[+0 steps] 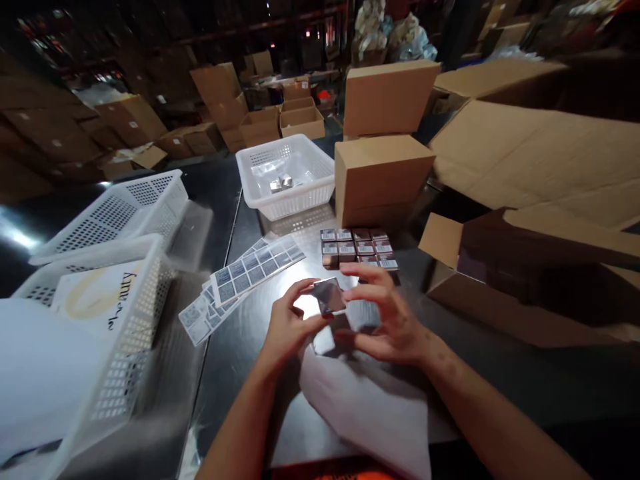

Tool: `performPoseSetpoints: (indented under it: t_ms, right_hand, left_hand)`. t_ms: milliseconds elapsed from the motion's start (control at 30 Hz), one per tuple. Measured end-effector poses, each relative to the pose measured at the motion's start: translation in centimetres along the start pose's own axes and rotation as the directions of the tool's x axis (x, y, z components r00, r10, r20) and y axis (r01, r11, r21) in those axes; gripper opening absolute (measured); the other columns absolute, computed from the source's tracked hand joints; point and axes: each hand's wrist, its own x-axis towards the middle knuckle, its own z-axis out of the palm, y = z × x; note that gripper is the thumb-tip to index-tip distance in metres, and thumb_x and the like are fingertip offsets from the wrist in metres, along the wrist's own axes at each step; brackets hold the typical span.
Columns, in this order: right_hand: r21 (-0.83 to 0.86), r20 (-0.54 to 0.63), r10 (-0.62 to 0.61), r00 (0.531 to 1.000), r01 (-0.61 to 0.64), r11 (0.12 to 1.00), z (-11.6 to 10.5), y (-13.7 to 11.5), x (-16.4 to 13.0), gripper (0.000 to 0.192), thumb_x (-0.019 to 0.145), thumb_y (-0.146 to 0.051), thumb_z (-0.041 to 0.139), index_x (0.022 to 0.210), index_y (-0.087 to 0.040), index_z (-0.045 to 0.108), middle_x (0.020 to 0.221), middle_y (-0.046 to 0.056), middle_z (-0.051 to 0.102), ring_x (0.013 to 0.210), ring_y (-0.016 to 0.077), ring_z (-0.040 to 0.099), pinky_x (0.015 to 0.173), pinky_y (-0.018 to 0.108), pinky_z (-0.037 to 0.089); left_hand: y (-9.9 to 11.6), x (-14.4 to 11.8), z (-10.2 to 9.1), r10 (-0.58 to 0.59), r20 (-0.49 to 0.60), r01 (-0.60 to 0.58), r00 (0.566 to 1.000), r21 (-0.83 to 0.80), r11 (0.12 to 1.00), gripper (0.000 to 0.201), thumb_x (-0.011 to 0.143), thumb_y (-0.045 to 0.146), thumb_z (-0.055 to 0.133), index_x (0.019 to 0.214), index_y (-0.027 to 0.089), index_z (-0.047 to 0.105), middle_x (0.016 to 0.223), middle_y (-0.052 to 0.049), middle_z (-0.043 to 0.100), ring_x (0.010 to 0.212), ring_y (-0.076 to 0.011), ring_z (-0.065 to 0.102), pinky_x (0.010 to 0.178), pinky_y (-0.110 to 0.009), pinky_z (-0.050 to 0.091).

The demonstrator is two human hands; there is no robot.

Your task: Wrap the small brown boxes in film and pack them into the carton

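- Left hand [291,319] is partly curled, thumb and a finger pinching a small dark square piece [329,298] by its edges.
- Right hand [393,317] is more open, fingers well spread; one fingertip meets the piece's right edge, but from over here I can't tell whether it grips.
- That piece is up between the two hands, above the metal tabletop [235,373] and nearer the person than a block of small boxes [357,248].
- As I read it, the step in hand is careful handling: turning or lining up the piece by its edges.
- To my mind, the next move calls for a light, level hold, the right fingers closing evenly so the piece doesn't slip or tip.
- Printed sheets [257,270] lie fanned to the left, near a white basket [300,203]; a pale wrapper [367,407] lies below the hands.
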Motion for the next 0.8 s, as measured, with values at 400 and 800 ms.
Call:
performPoseSetpoints:
  t_ms: [400, 800]
  right_hand:
    - [0.376, 0.079, 0.691, 0.718, -0.664, 0.647, -2.6, -1.7, 0.1, 0.025, 0.088, -0.029, 0.074, 0.110, -0.026, 0.062, 0.083, -0.002, 0.067, 0.083, 0.0145, 0.068, 0.079, 0.028, 0.055]
    - [0.268, 0.126, 0.729, 0.672, -0.731, 0.628, -2.2, -2.0, -0.2, 0.033, 0.086, -0.035, 0.072, 0.112, -0.025, 0.054, 0.090, 0.003, 0.065, 0.091, 0.0217, 0.071, 0.071, 0.031, 0.061]
  left_hand:
    - [0.3, -1.3, 0.7, 0.223, 0.040, -0.226, 0.974, 0.175, 0.958, 0.043, 0.064, 0.026, 0.081, 0.106, 0.024, 0.077, 0.096, -0.003, 0.078, 0.042, -0.0015, 0.030, 0.042, -0.018, 0.029]
    - [-0.3, -1.7, 0.8, 0.277, 0.123, -0.299, 0.953, 0.229, 0.926, 0.043, 0.068, 0.020, 0.078, 0.110, 0.026, 0.076, 0.094, -0.001, 0.079, 0.044, -0.0031, 0.035, 0.044, -0.018, 0.030]
